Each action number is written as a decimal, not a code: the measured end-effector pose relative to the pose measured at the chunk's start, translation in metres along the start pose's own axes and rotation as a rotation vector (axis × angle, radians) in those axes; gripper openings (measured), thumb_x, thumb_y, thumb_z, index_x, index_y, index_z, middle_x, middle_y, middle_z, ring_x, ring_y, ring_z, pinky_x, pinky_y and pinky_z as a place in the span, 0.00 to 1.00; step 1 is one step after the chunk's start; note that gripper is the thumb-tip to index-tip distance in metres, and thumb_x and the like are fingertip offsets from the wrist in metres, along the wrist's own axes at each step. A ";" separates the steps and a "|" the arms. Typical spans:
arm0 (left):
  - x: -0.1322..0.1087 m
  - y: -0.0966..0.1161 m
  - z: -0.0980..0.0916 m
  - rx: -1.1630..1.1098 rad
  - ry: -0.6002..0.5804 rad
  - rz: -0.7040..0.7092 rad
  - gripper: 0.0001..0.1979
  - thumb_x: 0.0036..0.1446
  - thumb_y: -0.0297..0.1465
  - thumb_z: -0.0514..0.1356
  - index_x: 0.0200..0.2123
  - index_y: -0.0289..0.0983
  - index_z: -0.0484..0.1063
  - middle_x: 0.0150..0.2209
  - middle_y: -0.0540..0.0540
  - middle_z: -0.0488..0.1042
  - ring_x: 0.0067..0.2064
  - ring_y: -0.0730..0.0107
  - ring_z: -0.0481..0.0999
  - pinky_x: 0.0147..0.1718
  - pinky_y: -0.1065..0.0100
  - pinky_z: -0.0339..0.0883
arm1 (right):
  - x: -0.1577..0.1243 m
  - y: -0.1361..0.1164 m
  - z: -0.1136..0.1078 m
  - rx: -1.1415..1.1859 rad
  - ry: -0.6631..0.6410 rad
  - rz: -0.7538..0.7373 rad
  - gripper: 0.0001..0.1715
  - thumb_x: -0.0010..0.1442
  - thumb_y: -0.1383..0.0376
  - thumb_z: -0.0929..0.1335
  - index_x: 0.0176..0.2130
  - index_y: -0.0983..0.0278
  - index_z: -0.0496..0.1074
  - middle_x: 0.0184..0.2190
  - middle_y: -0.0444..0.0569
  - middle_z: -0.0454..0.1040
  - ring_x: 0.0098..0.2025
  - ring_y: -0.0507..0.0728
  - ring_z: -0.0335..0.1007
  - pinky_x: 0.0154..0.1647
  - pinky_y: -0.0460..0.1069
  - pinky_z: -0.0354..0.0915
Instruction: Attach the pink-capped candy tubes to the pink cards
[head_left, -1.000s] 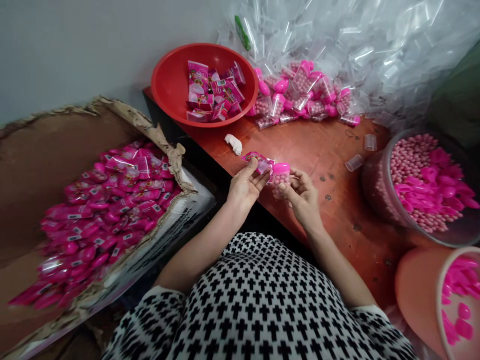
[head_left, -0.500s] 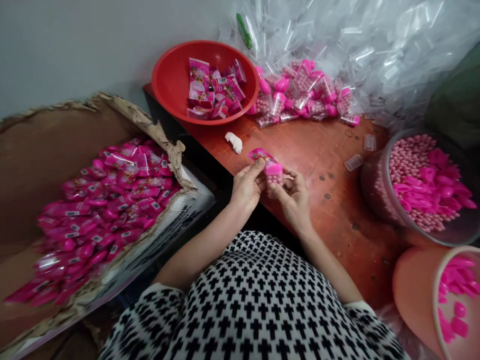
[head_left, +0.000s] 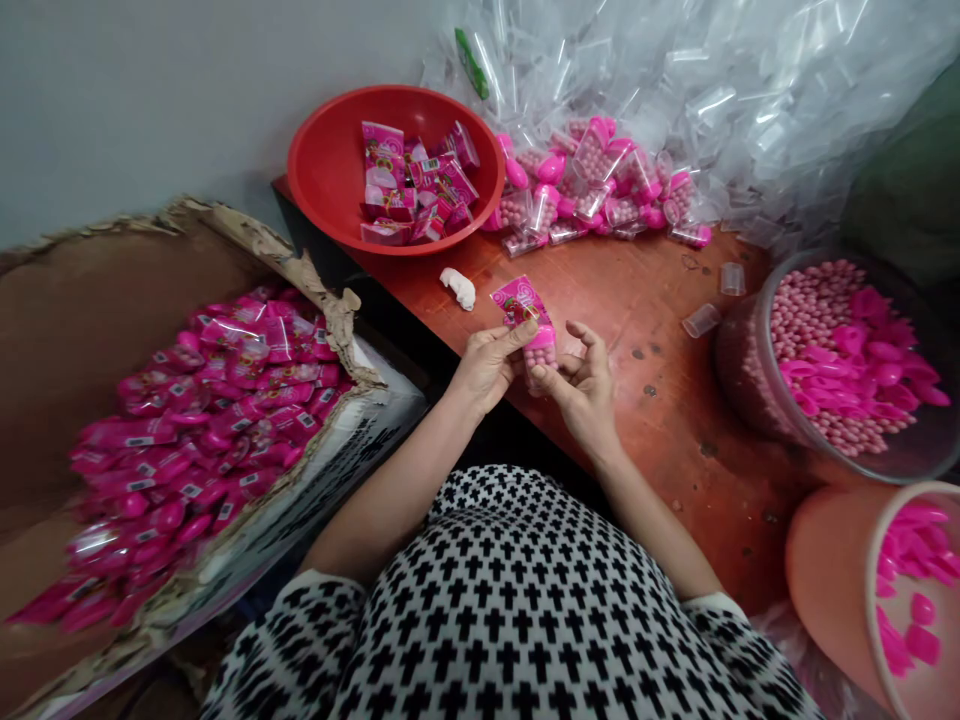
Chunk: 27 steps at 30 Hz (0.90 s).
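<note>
Over the table's near edge, both my hands hold a small clear candy container (head_left: 540,352) with pale pink balls inside and a bright pink top. A printed pink wrapper (head_left: 521,298) stands up from its upper end; how far it covers the container I cannot tell. My left hand (head_left: 487,368) is closed on it, with the thumb across the pink top where the wrapper meets it. Around the lower end, my right hand (head_left: 586,385) pinches with thumb and fingers, its index finger raised off the container.
A red bowl (head_left: 315,190) of printed packets stands at the back left. Filled containers (head_left: 592,185) lie before a heap of clear empty cups (head_left: 720,90). Right are a clear tub (head_left: 750,330) of candy balls and a peach bucket (head_left: 832,570). A torn carton (head_left: 337,420) holds wrapped pieces.
The printed wrapper has swung more upright and shows its front. My right index finger has lifted away from the container. The whole view has shifted slightly.
</note>
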<state>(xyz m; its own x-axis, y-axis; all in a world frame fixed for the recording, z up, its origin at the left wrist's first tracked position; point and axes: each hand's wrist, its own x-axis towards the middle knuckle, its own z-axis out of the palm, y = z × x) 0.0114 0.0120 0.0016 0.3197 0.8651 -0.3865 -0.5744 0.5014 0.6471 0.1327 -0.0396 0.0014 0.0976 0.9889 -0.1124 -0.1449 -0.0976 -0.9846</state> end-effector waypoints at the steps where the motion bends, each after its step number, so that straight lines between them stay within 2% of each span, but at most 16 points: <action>1: 0.001 0.002 -0.001 0.019 -0.010 0.000 0.16 0.40 0.37 0.72 0.23 0.30 0.75 0.23 0.44 0.76 0.25 0.71 0.75 0.28 0.69 0.69 | 0.001 -0.001 0.000 0.051 -0.025 0.034 0.38 0.51 0.59 0.74 0.55 0.56 0.55 0.28 0.38 0.77 0.27 0.52 0.75 0.30 0.49 0.74; 4: 0.003 0.005 -0.001 0.091 -0.024 0.015 0.15 0.39 0.36 0.73 0.23 0.29 0.76 0.25 0.43 0.77 0.26 0.71 0.75 0.28 0.69 0.69 | 0.004 -0.001 -0.001 0.104 -0.051 0.066 0.39 0.50 0.59 0.75 0.54 0.56 0.55 0.26 0.37 0.76 0.26 0.52 0.75 0.29 0.49 0.74; 9: 0.000 0.008 0.003 0.176 -0.016 0.055 0.13 0.41 0.34 0.71 0.23 0.29 0.77 0.24 0.42 0.77 0.26 0.69 0.77 0.30 0.68 0.71 | 0.003 0.004 0.001 -0.014 0.061 -0.068 0.39 0.51 0.59 0.75 0.56 0.55 0.56 0.31 0.41 0.77 0.31 0.53 0.76 0.37 0.51 0.75; 14: -0.004 0.008 0.006 0.194 0.013 0.063 0.13 0.41 0.35 0.71 0.21 0.29 0.76 0.21 0.45 0.75 0.20 0.74 0.71 0.19 0.71 0.65 | 0.005 0.003 0.003 0.126 -0.038 0.069 0.40 0.51 0.57 0.74 0.56 0.56 0.53 0.26 0.37 0.76 0.26 0.53 0.75 0.29 0.50 0.74; 18: -0.001 0.004 0.007 0.131 0.026 0.093 0.15 0.39 0.36 0.73 0.21 0.30 0.75 0.22 0.44 0.76 0.24 0.72 0.74 0.26 0.71 0.69 | 0.005 0.004 0.006 -0.034 0.052 -0.067 0.38 0.52 0.59 0.74 0.57 0.55 0.56 0.29 0.39 0.76 0.28 0.51 0.74 0.34 0.49 0.74; 20: -0.001 0.003 0.008 0.113 0.044 0.099 0.15 0.38 0.36 0.73 0.21 0.30 0.75 0.22 0.44 0.76 0.23 0.73 0.73 0.25 0.71 0.68 | 0.005 0.004 0.008 -0.053 0.060 -0.088 0.38 0.52 0.59 0.74 0.56 0.55 0.57 0.29 0.39 0.76 0.27 0.51 0.73 0.33 0.49 0.73; 24: -0.005 0.004 0.007 0.137 0.022 0.012 0.16 0.38 0.37 0.73 0.23 0.30 0.76 0.22 0.45 0.75 0.18 0.75 0.68 0.16 0.72 0.61 | 0.005 0.002 0.009 0.160 -0.007 0.053 0.39 0.50 0.59 0.75 0.56 0.55 0.55 0.26 0.36 0.76 0.25 0.51 0.73 0.28 0.47 0.73; 27: -0.009 0.004 0.007 0.162 -0.009 -0.016 0.16 0.40 0.38 0.72 0.23 0.30 0.76 0.22 0.45 0.74 0.17 0.75 0.67 0.15 0.71 0.60 | 0.003 0.001 0.010 0.207 0.002 0.087 0.39 0.49 0.60 0.75 0.54 0.56 0.55 0.25 0.35 0.76 0.23 0.50 0.73 0.26 0.47 0.72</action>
<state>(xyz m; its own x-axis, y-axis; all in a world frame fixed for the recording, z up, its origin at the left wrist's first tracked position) 0.0111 0.0067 0.0121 0.3354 0.8565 -0.3923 -0.4403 0.5106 0.7385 0.1229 -0.0357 0.0016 0.0777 0.9774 -0.1965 -0.3518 -0.1575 -0.9227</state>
